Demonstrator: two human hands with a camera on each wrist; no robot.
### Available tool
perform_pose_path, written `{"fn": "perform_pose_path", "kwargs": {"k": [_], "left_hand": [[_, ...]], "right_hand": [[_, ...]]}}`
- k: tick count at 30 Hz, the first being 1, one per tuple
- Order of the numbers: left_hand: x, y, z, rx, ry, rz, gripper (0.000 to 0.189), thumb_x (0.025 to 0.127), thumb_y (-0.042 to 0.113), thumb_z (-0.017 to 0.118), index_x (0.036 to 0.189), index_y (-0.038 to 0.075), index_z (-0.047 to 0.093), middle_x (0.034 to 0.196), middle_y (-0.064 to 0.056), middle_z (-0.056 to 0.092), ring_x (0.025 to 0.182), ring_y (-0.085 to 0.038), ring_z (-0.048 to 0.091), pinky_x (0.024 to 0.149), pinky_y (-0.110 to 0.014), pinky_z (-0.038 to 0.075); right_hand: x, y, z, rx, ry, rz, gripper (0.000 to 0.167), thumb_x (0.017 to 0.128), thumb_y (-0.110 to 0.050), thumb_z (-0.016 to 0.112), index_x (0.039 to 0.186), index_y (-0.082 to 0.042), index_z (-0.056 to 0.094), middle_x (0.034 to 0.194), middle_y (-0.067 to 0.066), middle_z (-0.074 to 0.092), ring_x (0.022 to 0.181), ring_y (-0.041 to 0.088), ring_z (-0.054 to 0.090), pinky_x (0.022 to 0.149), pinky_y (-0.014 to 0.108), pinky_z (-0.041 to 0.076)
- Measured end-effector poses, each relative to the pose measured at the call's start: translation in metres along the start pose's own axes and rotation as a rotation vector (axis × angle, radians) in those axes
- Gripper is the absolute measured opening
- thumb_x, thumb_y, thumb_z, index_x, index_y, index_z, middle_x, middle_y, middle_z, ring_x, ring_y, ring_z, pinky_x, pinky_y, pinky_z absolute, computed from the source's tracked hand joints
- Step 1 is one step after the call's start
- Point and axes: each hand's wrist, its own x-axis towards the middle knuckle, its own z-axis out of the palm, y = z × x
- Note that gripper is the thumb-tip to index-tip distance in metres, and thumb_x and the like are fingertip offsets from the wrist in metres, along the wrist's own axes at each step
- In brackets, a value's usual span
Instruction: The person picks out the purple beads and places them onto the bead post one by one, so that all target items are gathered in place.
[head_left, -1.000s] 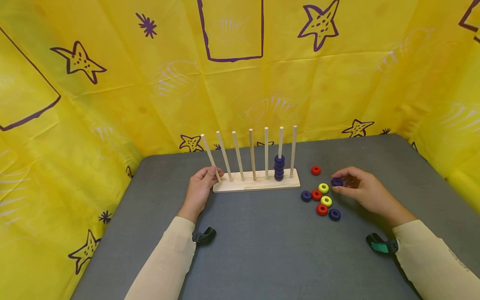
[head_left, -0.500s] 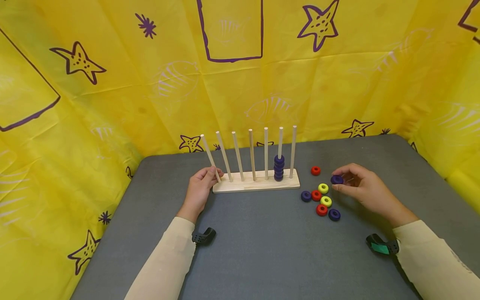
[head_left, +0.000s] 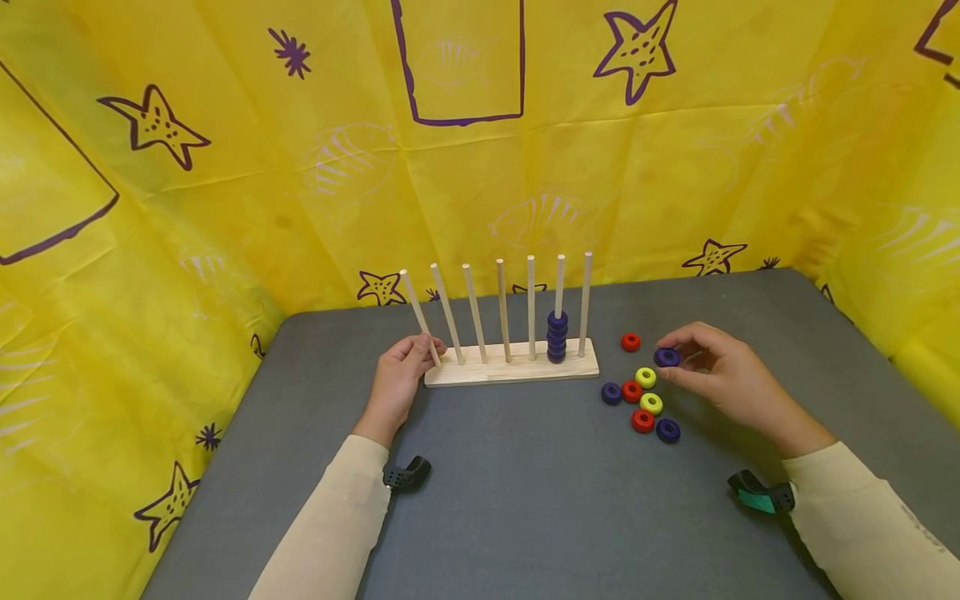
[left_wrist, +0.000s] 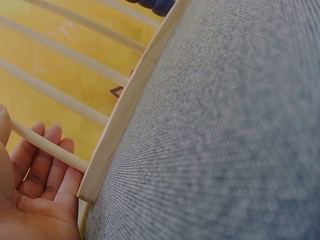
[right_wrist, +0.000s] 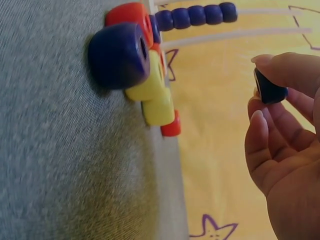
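My left hand (head_left: 400, 375) holds the leftmost peg (left_wrist: 50, 146) of a wooden peg rack (head_left: 512, 364), thumb on one side and fingers behind. Several dark blue ring beads (head_left: 557, 337) are stacked on the rack's second peg from the right. My right hand (head_left: 723, 379) pinches one dark blue ring bead (right_wrist: 270, 89) between thumb and fingers, raised off the table to the right of the rack. Beneath and left of it lie loose beads: red beads (head_left: 642, 421), yellow beads (head_left: 651, 404) and dark blue beads (head_left: 668, 431).
A lone red bead (head_left: 631, 342) lies farther back, between the rack and my right hand. The grey table (head_left: 525, 508) runs back to a yellow cloth (head_left: 465, 167) printed with purple starfish. Each wrist wears a dark strap (head_left: 407, 474).
My right hand has lifted the pinched blue bead a little and shifted it slightly left. The left hand, the rack and the loose beads keep their places.
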Motion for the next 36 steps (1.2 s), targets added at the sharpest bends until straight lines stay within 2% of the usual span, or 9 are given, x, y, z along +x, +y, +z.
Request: {"fn": "perform_pose_path", "kwargs": {"k": [10,16,19,25,30,36], "left_hand": [[0.000,-0.002,-0.002,0.018,0.005,-0.008,0.039,0.116,0.028,0.059,0.121,-0.008,0.073,0.120,-0.022,0.074,0.119,-0.032,0.070,0.106,-0.039,0.055],[0.000,-0.004,-0.002,0.016,-0.003,0.009,0.045,0.114,0.035,0.062,0.121,-0.008,0.073,0.119,-0.021,0.073,0.119,-0.030,0.070,0.106,-0.037,0.055],[0.000,-0.004,-0.002,0.006,-0.006,0.016,0.045,0.113,0.037,0.064,0.120,-0.006,0.073,0.119,-0.021,0.073,0.118,-0.030,0.070,0.106,-0.037,0.055],[0.001,-0.005,-0.001,0.001,-0.007,0.012,0.041,0.115,0.032,0.061,0.119,-0.006,0.073,0.117,-0.021,0.073,0.118,-0.029,0.070,0.106,-0.036,0.055],[0.001,-0.005,-0.001,0.005,-0.007,0.006,0.037,0.117,0.025,0.058,0.121,-0.010,0.071,0.118,-0.022,0.073,0.118,-0.031,0.070,0.106,-0.037,0.056],[0.000,-0.003,-0.001,0.001,-0.006,0.004,0.042,0.115,0.032,0.062,0.120,-0.008,0.072,0.119,-0.024,0.073,0.120,-0.032,0.070,0.106,-0.037,0.056]], "right_hand": [[0.004,-0.012,0.006,-0.008,0.026,-0.089,0.038,0.087,0.012,0.087,0.118,-0.005,0.075,0.111,0.005,0.068,0.088,0.013,0.065,0.078,0.013,0.054],[0.006,-0.024,0.005,0.005,0.056,-0.142,0.040,0.084,0.016,0.087,0.117,-0.004,0.075,0.110,0.004,0.067,0.087,0.013,0.064,0.077,0.013,0.054],[0.008,-0.030,0.005,0.014,0.062,-0.148,0.040,0.084,0.016,0.087,0.117,-0.004,0.075,0.110,0.004,0.067,0.087,0.013,0.064,0.077,0.014,0.054],[0.014,-0.041,0.004,0.015,0.062,-0.110,0.038,0.087,0.012,0.087,0.118,-0.006,0.075,0.111,0.004,0.066,0.089,0.014,0.063,0.078,0.013,0.054],[0.022,-0.047,0.006,0.002,0.073,-0.140,0.039,0.086,0.012,0.088,0.118,-0.004,0.075,0.110,0.003,0.067,0.088,0.013,0.063,0.078,0.012,0.053],[0.030,-0.054,0.007,0.026,0.083,-0.153,0.037,0.086,0.011,0.088,0.117,-0.004,0.075,0.109,0.003,0.067,0.088,0.014,0.063,0.077,0.013,0.053]]}}
